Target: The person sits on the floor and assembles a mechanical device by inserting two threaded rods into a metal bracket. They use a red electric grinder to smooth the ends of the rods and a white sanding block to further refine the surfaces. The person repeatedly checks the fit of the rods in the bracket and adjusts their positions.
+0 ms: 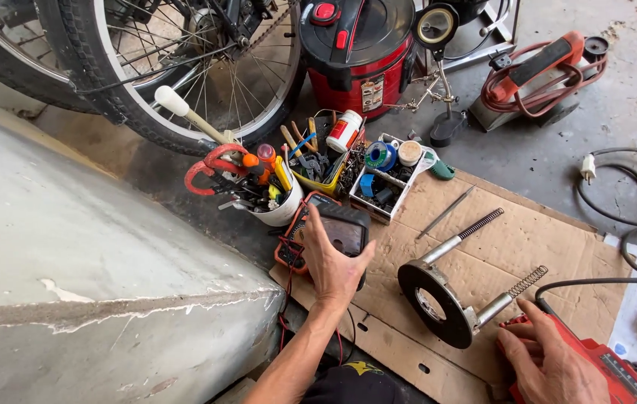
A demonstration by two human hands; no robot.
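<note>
Head view: left hand (pixel 333 262) is reaching far, fingers spread and closing over the dark multimeter (pixel 333 228) in its orange holster, lying on the cardboard sheet (pixel 528 239) just near of the white tool cup (pixel 281 209). Meter's long axis is running near-left to far-right, its far end pointing toward the parts box (pixel 382 187). Looks like the grasping step; lifting calls for a firmer wrap. Right hand (pixel 550 366) is resting flat, fingers loosely together, on a red tool (pixel 602 370), near right.

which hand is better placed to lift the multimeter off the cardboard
Left, probably. The left hand already rests on the multimeter, fingers spread over it. The right hand lies on the red tool, apart from the meter.
</note>
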